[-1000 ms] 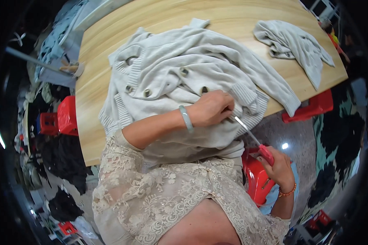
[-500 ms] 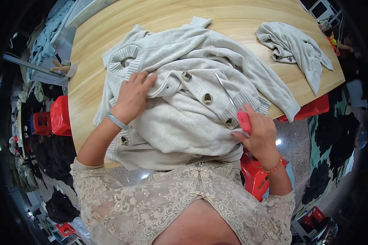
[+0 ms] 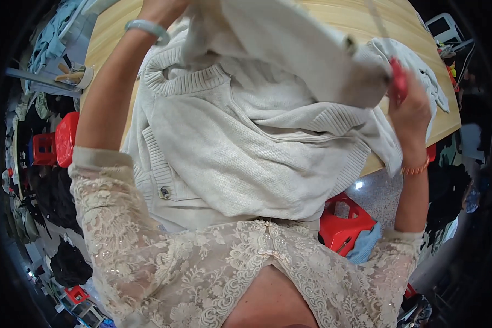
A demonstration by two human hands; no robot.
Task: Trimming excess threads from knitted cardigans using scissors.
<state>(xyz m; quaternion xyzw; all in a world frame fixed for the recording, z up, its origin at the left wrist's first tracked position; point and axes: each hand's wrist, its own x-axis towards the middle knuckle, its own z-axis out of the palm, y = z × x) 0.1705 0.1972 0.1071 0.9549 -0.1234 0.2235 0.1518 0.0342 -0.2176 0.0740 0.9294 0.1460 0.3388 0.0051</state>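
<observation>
A cream knitted cardigan [image 3: 246,147] lies spread in front of me, its ribbed collar at the upper left and a dark button near its lower left edge. My left hand [image 3: 167,10], partly cut off by the top edge, grips the cardigan's raised front panel. That panel is lifted and blurred, stretching across toward my right hand [image 3: 413,106]. Closed in my right hand is a red-handled tool [image 3: 398,82] with a thin metal shaft pointing up; its exact kind is unclear. Whether the right fingers also pinch the panel is hidden by blur.
Beneath the cardigan is a wooden table [image 3: 115,38]. Another cream knit piece [image 3: 415,63] lies at its far right. A cup of tools [image 3: 85,77] stands at the left edge. Red stools [image 3: 347,218] are around the table, one with blue cloth on it.
Both hands have moved up and away from me, the right one also rightward with the red-handled tool. The buttoned front panel, flat before, is now raised off the rest of the cardigan.
</observation>
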